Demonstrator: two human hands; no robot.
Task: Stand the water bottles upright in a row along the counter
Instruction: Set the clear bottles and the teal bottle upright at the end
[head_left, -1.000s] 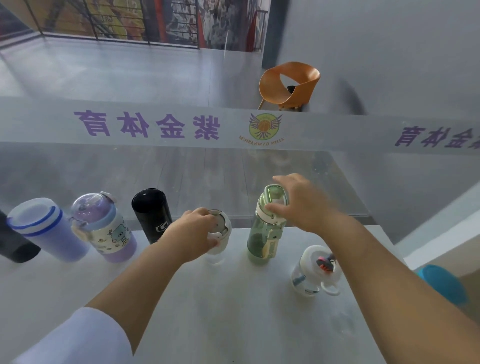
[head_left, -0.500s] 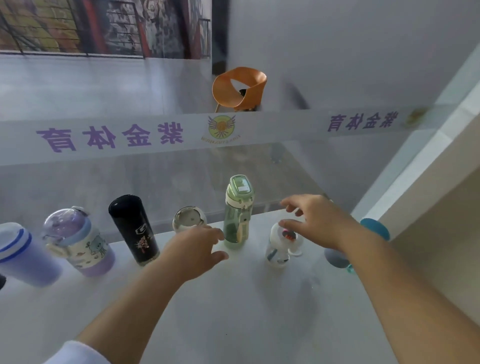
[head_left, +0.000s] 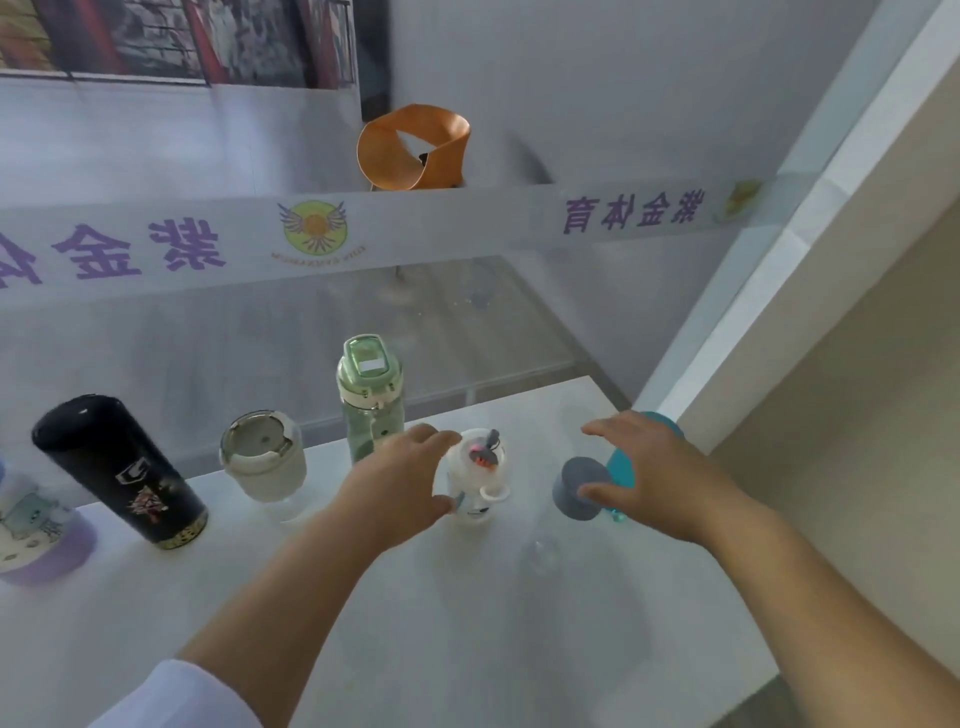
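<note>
Several bottles stand upright in a row on the white counter (head_left: 467, 634): a lilac cartoon bottle (head_left: 31, 530), a black flask (head_left: 119, 473), a short white cup (head_left: 265, 462) and a tall green bottle (head_left: 370, 400). A small white bottle (head_left: 475, 467) with a loop handle stands nearer me. My left hand (head_left: 395, 483) curves around its left side, fingers apart. A teal bottle (head_left: 621, 462) with a grey cap (head_left: 574, 488) lies on its side at the counter's right end. My right hand (head_left: 660, 467) is spread over it, thumb on the cap.
A glass pane with a white banner (head_left: 363, 228) bearing purple characters runs behind the row. An orange chair (head_left: 415, 148) stands beyond the glass. A beige wall (head_left: 857, 364) closes the right side. The counter's right edge (head_left: 748, 680) drops off close to the teal bottle.
My view swung right. My left hand left the white cup and came up against the small white bottle. My right hand let go of the green bottle and moved right over the teal bottle.
</note>
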